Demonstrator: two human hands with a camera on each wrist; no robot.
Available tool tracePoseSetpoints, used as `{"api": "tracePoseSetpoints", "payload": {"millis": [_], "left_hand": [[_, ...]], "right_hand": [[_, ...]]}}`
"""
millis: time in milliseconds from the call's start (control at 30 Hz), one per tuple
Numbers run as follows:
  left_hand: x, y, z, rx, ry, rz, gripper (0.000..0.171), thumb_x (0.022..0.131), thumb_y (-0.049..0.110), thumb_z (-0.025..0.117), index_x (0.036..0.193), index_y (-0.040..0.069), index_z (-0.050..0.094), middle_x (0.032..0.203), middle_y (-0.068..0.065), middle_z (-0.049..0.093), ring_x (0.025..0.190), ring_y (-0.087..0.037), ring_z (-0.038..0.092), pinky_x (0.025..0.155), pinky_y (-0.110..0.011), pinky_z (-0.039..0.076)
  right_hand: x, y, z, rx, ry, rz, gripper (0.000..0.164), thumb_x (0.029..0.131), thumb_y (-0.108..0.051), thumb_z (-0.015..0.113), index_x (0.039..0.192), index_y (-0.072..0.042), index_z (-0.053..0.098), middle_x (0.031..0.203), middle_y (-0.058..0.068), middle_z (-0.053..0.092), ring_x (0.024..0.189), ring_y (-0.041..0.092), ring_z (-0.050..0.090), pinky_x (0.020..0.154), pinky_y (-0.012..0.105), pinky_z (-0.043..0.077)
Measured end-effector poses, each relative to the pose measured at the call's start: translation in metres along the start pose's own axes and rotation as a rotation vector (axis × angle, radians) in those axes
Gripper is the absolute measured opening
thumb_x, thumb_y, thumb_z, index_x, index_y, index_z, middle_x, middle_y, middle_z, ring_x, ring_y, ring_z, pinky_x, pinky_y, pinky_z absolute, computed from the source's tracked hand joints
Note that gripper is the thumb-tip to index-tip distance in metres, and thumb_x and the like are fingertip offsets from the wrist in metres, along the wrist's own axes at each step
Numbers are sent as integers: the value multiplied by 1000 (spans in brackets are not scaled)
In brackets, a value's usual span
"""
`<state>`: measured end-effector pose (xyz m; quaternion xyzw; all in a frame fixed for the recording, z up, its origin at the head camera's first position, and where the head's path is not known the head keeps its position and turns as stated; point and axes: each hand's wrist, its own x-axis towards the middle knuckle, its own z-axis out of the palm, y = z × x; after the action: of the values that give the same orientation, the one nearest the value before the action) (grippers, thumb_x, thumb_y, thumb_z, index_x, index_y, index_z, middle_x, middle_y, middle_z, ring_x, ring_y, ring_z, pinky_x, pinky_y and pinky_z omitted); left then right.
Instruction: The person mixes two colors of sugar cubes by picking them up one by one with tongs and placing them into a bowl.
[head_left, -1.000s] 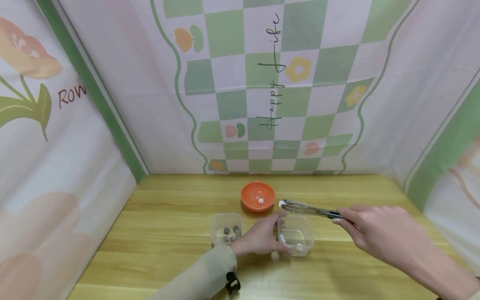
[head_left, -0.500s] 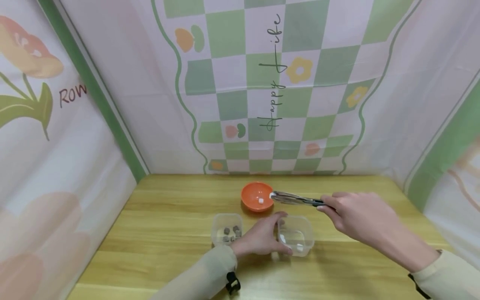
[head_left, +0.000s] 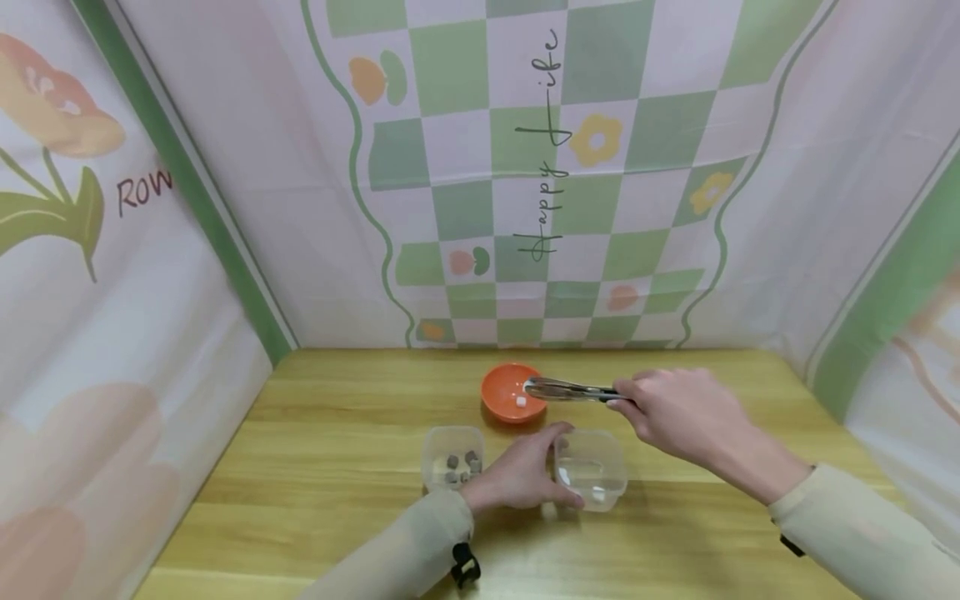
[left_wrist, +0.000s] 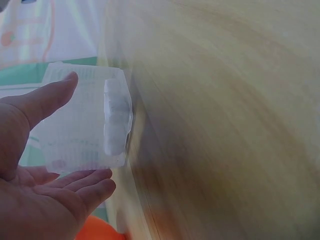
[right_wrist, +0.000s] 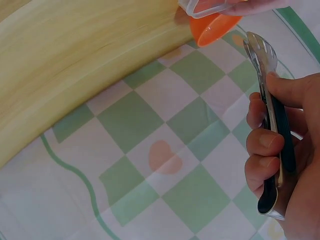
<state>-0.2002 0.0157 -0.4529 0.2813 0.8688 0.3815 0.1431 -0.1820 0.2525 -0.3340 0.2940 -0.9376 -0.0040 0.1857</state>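
My left hand (head_left: pixel 521 475) grips a clear plastic container (head_left: pixel 611 458) from its left side, thumb at the near wall and fingers at the far one. White pieces (left_wrist: pixel 116 120) lie on its bottom in the left wrist view. In my right hand (head_left: pixel 678 417) is a pair of metal tongs (right_wrist: pixel 270 100) with dark handles, squeezed nearly closed. Their tips reach over the right part of an orange bowl (head_left: pixel 497 404), with a bit of white (head_left: pixel 528 387) showing at the end. One white cube (head_left: pixel 521 402) lies inside the bowl.
A second clear container (head_left: pixel 450 435) with several dark grey cubes (head_left: pixel 453 462) stands left of my left hand, partly behind the wrist. All stand on a wood-grain table (head_left: pixel 337 467). A patterned cloth backdrop (head_left: pixel 517 200) rises along the table's far edge.
The right hand has moved left with the tongs, carrying a white piece from right of the bowl to over its inside. My left hand and the container have stayed put.
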Motion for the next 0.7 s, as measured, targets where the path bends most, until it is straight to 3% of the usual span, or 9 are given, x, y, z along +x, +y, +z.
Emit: {"api": "tracePoseSetpoints", "payload": {"millis": [700], "left_hand": [[0,-3,0,-4,-9,14,104,78,37,96,162,15,40,147,-1,60,131,-13,55,110,-33,46]], "right_hand": [[25,-2,29,12,-57,-22,34,95,-26,79,71,-23,55,62,-12,47,50,7,41,41,29,36]]}}
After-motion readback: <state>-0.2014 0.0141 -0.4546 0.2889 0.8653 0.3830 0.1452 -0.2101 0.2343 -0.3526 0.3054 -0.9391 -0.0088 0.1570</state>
